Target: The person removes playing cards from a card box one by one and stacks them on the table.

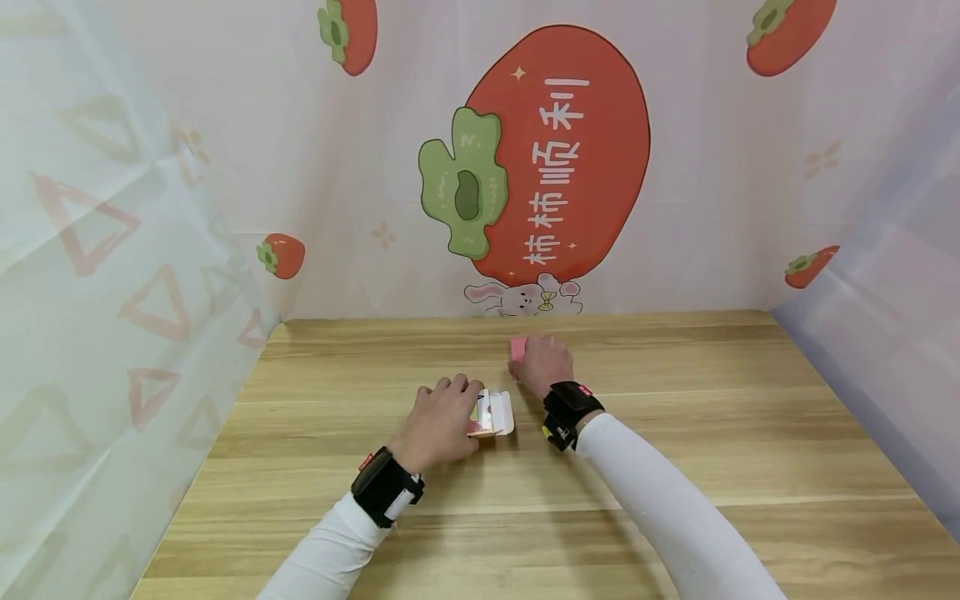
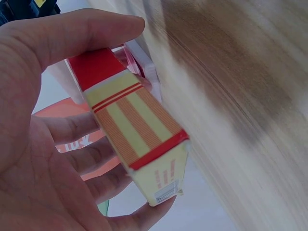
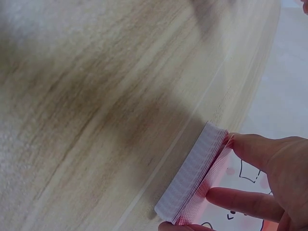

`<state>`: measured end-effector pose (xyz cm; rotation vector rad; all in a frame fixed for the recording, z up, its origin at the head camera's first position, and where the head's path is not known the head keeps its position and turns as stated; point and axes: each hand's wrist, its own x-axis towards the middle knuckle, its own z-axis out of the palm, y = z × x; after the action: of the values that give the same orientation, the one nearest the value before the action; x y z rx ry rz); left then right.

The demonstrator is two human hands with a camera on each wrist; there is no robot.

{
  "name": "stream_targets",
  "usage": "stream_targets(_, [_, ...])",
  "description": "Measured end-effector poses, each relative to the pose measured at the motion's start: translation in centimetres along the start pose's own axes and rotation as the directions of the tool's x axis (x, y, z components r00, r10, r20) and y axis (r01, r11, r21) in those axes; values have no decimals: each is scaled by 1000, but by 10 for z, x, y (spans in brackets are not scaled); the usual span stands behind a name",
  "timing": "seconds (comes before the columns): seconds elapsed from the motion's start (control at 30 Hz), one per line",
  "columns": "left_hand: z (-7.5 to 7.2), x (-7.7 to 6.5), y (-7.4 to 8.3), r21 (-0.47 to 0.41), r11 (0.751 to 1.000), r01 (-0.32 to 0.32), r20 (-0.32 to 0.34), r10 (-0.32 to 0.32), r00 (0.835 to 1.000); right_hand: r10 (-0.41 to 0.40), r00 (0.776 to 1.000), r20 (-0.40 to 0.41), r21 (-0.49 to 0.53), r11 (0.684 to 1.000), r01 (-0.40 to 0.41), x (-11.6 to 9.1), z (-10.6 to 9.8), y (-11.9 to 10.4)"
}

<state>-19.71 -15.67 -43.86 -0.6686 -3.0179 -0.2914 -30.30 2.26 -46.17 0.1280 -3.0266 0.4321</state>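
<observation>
My left hand holds a small card box, its white end flap folded out on the right. In the left wrist view the box is red and cream with striped sides and a barcode on one end, and the fingers reach round it. Farther back and to the right, my right hand grips a deck of playing cards with pink-red backs. Seen from the right wrist, the white edges of the deck stand close over the wood, with thumb and fingers along its sides.
Both hands work over a wood-grain table. At its back edge hangs a pale cloth printed with a large red persimmon. Another sheet closes off the left side, and one the right.
</observation>
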Motion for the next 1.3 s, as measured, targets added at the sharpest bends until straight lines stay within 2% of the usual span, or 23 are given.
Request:
stream_targets(0.53, [0,-1,-1,-9,1000,-3,3,3,1000,2,1000,19,7,1000,-2,1,-3,-2])
stream_targets(1.3, [-1,-2,2,-15,1000,8,14,-8,1000,-22,1000,-21,-46,999,21,0,4,-1])
